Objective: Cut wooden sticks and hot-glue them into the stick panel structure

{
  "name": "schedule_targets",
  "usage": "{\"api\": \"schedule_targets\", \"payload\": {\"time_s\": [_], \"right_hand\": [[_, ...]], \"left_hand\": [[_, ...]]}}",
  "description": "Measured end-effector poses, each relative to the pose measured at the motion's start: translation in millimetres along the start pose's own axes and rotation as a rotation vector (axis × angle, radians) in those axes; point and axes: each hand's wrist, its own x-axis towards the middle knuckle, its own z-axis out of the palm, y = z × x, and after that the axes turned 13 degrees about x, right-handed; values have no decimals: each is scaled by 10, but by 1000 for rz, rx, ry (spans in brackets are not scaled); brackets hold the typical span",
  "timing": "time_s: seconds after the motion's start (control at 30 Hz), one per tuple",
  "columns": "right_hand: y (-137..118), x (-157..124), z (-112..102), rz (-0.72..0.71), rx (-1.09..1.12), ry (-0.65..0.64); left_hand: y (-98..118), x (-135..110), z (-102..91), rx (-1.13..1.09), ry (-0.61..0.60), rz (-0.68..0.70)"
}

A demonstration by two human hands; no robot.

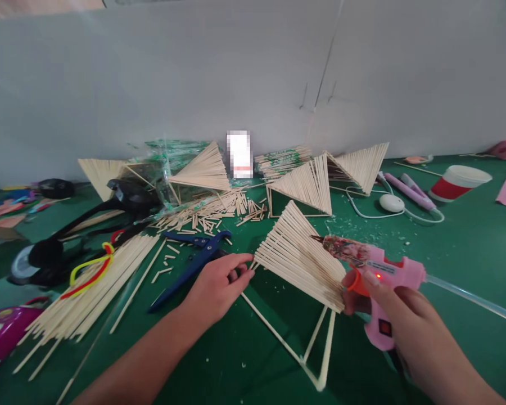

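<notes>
My right hand (405, 315) grips a pink hot glue gun (382, 273) with a lit red lamp and a clear glue stick out the back; its nozzle points left at the upper edge of a fan-shaped panel of bamboo sticks (297, 253) glued on a triangular stick frame (316, 360). My left hand (219, 287) pinches the panel's left tip between fingertips. Blue-handled cutters (194, 256) lie just under and left of that hand.
Several finished stick fans (307, 183) stand along the white wall. Cut stick bits (211, 211) and a long bundle of sticks (93, 287) cover the green table's left. A red cup (457, 183), white corded device (391, 202) and purple pens (409, 191) sit at right.
</notes>
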Motion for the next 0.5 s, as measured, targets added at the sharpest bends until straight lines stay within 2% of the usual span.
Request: {"api": "schedule_targets", "payload": {"time_s": [0.2, 0.37, 0.5], "right_hand": [[-38, 227, 55, -11, -14, 67], [-55, 496, 126, -68, 30, -74], [-84, 603, 132, -73, 31, -75]], "left_hand": [[22, -47, 4, -137, -23, -127], [34, -59, 64, -229, -17, -169], [22, -54, 75, -204, -1, -132]]}}
